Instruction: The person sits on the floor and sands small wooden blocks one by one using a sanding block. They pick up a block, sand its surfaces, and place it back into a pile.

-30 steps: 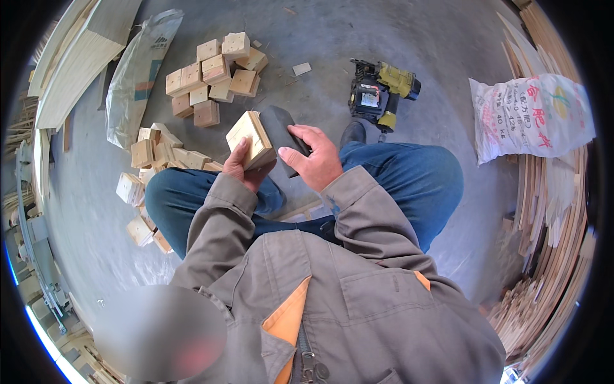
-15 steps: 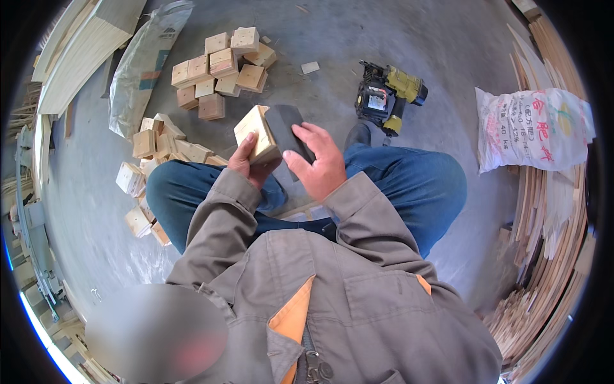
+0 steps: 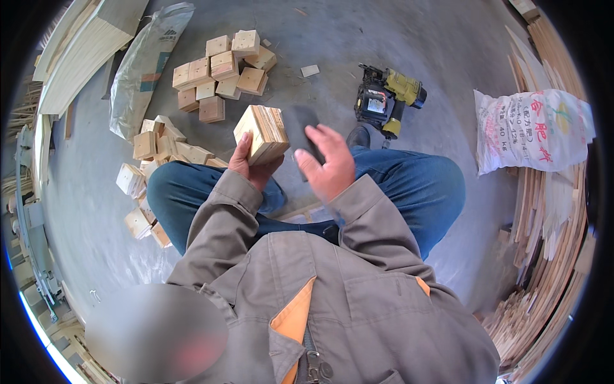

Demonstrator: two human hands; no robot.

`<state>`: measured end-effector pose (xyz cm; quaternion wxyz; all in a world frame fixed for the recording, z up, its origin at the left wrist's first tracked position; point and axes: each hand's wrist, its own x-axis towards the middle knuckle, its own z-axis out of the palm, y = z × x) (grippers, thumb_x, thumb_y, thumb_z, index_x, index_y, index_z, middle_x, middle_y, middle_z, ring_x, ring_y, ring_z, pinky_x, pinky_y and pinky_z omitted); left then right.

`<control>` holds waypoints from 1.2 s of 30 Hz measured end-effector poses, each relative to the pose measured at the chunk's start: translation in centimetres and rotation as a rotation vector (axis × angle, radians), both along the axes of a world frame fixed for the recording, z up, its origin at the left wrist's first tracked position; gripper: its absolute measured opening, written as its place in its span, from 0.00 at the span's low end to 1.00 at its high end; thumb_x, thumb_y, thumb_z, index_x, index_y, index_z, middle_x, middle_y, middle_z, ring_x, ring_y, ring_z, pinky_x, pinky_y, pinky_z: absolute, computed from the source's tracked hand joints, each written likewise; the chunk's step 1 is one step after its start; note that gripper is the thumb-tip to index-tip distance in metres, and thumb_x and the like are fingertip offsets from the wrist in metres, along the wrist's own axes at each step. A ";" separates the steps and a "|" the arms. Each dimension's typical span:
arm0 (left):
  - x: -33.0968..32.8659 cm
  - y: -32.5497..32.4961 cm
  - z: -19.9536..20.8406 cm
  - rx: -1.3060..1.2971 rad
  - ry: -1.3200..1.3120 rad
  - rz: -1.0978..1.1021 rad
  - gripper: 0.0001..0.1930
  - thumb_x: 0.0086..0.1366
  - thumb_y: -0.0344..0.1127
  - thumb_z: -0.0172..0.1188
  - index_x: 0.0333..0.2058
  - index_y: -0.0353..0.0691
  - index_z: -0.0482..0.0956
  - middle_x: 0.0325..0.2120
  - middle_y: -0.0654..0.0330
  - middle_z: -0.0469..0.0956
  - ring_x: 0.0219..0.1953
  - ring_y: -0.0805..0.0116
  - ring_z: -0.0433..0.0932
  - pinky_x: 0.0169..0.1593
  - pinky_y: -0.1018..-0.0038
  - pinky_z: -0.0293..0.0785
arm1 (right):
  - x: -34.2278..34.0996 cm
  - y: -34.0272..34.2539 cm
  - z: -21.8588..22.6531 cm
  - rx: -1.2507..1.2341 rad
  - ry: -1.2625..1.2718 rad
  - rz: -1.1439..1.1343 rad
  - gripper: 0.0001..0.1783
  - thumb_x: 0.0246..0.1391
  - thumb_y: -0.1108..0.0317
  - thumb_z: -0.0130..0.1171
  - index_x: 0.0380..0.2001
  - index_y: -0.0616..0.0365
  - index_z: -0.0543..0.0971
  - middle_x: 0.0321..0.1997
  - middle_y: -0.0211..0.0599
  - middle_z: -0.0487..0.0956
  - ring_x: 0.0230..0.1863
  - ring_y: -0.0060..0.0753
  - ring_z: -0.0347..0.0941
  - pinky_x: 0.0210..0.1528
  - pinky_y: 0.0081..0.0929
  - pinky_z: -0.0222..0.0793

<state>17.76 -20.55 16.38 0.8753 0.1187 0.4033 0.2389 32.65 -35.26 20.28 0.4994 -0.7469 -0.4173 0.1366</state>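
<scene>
In front of my lap, my left hand (image 3: 249, 160) grips a pale wooden block (image 3: 263, 133) from its left side and underneath. The block's layered edges face right. Just right of it, my right hand (image 3: 329, 163) holds a dark grey sanding block (image 3: 299, 125), thumb near side and fingers over its right edge. The sanding block is blurred by motion. Whether it touches the wood I cannot tell; a narrow strip of floor seems to show between them.
Several wooden blocks (image 3: 224, 67) are piled on the floor ahead, with more (image 3: 153, 144) beside my left knee. A yellow and black nail gun (image 3: 391, 96) lies ahead right. A white printed sack (image 3: 531, 131) rests on stacked wood strips (image 3: 543, 217) at right.
The sanding block has moved right with my right hand, away from the wooden block's side. The wooden block has turned slightly in my left hand, so its layered edges show more.
</scene>
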 end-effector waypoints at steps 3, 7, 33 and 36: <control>-0.7 0.6 -1.1 -0.024 -0.095 0.026 0.34 0.63 0.52 0.68 0.63 0.44 0.69 0.55 0.53 0.76 0.57 0.50 0.75 0.62 0.45 0.70 | -1.4 -0.1 0.2 -0.007 -0.017 0.040 0.28 0.54 0.60 0.68 0.56 0.60 0.79 0.60 0.61 0.74 0.58 0.61 0.74 0.61 0.44 0.71; -0.5 0.3 -1.1 0.015 -0.015 -0.014 0.34 0.63 0.50 0.68 0.63 0.43 0.68 0.53 0.53 0.77 0.55 0.51 0.76 0.62 0.47 0.71 | -1.1 0.6 0.3 -0.005 0.018 0.014 0.27 0.54 0.61 0.67 0.56 0.61 0.79 0.60 0.60 0.73 0.58 0.59 0.73 0.61 0.43 0.70; 0.4 -2.2 0.2 0.244 -0.089 -0.486 0.42 0.60 0.56 0.69 0.66 0.41 0.64 0.58 0.55 0.76 0.58 0.55 0.78 0.61 0.54 0.75 | 3.4 1.2 -2.2 -0.040 0.129 -0.179 0.27 0.56 0.60 0.65 0.56 0.64 0.79 0.60 0.61 0.74 0.63 0.58 0.70 0.66 0.42 0.66; 0.6 -1.9 0.9 0.270 -0.111 -0.465 0.41 0.60 0.56 0.68 0.66 0.41 0.65 0.57 0.55 0.77 0.57 0.56 0.78 0.60 0.54 0.75 | 2.4 0.2 -1.9 0.009 0.004 -0.131 0.27 0.56 0.60 0.65 0.56 0.64 0.79 0.60 0.63 0.74 0.62 0.59 0.71 0.66 0.42 0.67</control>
